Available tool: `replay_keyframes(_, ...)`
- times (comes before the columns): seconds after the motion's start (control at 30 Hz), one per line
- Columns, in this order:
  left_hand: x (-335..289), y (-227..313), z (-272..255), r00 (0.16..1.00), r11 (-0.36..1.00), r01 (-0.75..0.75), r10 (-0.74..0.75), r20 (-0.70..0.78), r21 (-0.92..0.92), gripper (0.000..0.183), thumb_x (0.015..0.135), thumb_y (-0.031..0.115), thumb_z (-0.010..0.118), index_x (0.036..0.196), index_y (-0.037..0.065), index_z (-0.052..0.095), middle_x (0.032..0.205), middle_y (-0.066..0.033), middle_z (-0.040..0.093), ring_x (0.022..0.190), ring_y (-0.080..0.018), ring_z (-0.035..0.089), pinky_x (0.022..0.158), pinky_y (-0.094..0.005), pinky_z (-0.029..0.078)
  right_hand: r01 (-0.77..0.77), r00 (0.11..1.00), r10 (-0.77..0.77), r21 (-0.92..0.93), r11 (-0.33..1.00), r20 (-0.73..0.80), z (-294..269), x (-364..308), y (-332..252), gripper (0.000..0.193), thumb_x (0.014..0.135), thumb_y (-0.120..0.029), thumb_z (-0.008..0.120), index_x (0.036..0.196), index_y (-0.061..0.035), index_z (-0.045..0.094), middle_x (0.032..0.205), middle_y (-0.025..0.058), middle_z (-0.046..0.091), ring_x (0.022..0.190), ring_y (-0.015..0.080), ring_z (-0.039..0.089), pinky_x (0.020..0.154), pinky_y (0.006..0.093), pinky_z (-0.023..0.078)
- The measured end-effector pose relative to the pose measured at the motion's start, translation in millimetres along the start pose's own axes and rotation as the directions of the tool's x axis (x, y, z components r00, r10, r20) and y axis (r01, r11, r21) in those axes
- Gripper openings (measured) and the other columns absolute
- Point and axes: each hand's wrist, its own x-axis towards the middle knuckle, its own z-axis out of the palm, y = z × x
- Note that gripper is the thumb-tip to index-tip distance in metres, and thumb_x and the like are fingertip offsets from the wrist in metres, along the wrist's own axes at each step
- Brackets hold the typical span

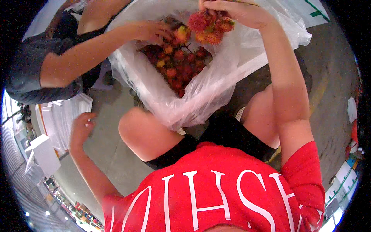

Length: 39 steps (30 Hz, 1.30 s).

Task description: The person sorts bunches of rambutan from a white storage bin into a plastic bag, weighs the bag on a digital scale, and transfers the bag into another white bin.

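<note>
My right hand grips a bunch of red and yellow-orange rambutans by its top, above the far right part of a white box. The box is lined with a clear plastic bag, whose loose edges hang over the rim. Many more rambutans lie inside the bag. Away from the box, out to the left, my left hand hangs over the floor with its fingers loosely bent and apart, nothing visible in them.
A co-worker's hand reaches into the box from the left, over the fruit. White foam boxes or lids are stacked on the floor at the left. My bare knees flank the near side of the box. Goods line the far lower left.
</note>
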Motion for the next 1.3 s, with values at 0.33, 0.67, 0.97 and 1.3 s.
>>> replay_keyframes(0.33,143.1,231.0,62.8,0.744,0.753,-0.658,0.648,0.162,0.009,0.033,0.085,0.02,0.063,0.114,0.005,0.063,0.107,-0.0162,0.067,0.096,-0.0329,0.065,0.084,-0.0399,0.051,-0.127,0.976,0.131,0.036,0.991,-0.173,-5.8,-2.9,12.0,0.031,0.098,-0.037,0.051,0.088,-0.0092,0.062,0.086,-0.006,0.054,0.082,0.0066,0.046,0.075,0.0238,0.038)
replay_keyframes(0.67,220.8,297.7,240.5,0.787,0.637,-0.612,0.436,0.436,0.469,0.05,0.085,0.019,0.058,0.135,0.022,0.051,0.145,-0.0147,0.034,0.113,-0.0394,0.056,0.079,-0.056,0.052,-0.1,0.964,0.06,-0.144,0.984,-0.259,-11.9,-12.3,1.6,0.037,0.097,-0.042,0.05,0.083,-0.0096,0.061,0.08,-0.0059,0.054,0.079,0.0073,0.046,0.072,0.0242,0.038)
replay_keyframes(0.97,205.5,286.9,235.2,0.737,0.53,-0.631,0.18,0.652,0.567,0.05,0.083,0.025,0.063,0.132,0.018,0.055,0.153,-0.0108,0.025,0.121,-0.0404,0.049,0.075,-0.059,0.051,-0.062,0.916,0.093,0.089,0.994,-0.39,-30.8,-6.5,26.0,0.037,0.095,-0.044,0.052,0.081,-0.0116,0.063,0.074,-0.0064,0.053,0.069,0.0053,0.045,0.062,0.0244,0.037)
replay_keyframes(1.3,197.8,274.3,243.6,0.702,0.495,-0.665,0.156,0.695,0.56,0.043,0.075,0.034,0.068,0.112,0.012,0.066,0.122,-0.0109,0.052,0.105,-0.0308,0.06,0.077,-0.0479,0.052,0.01,0.926,0.018,0.073,0.997,-0.378,-27.5,-2.0,19.0,0.035,0.095,-0.041,0.055,0.08,-0.0108,0.063,0.072,-0.0074,0.053,0.067,0.0053,0.045,0.06,0.0233,0.037)
